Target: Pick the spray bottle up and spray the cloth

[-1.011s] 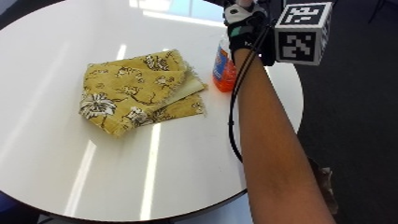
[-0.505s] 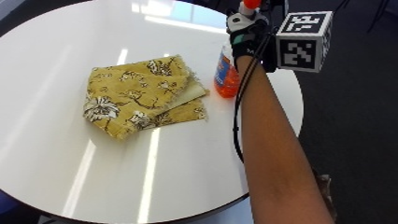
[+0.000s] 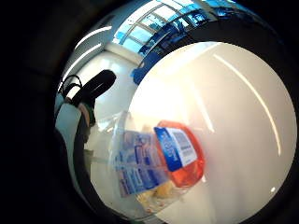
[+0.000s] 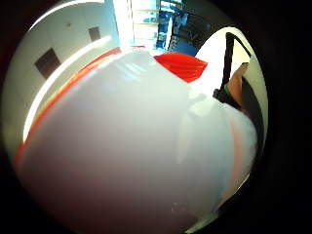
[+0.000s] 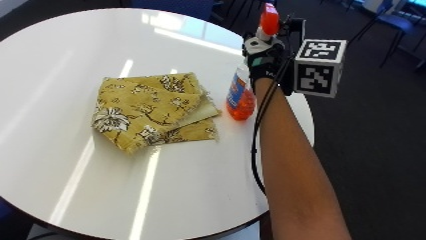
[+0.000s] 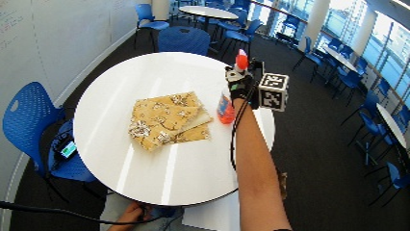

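The clear plastic spray bottle of orange liquid with a red and white trigger head (image 5: 243, 90) looks slightly lifted from where it stood a second ago, at the round white surface (image 5: 60, 60) edge just beside the folded yellow floral cloth (image 5: 150, 112). So the pick-up seems underway; spraying remains. The black-gloved right hand (image 5: 265, 60) is wrapped round its neck.

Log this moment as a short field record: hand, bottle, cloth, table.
hand: the gloved right hand grips the spray bottle at its neck, below the orange-red sprayer head
spray bottle: clear, upright, orange liquid in its lower part, blue label; whether its base touches the table cannot be told
cloth: yellow floral cloth folded, flat on the table beside the bottle, apart from it
table: round white table
task state: whether any spray has reached the cloth cannot be told
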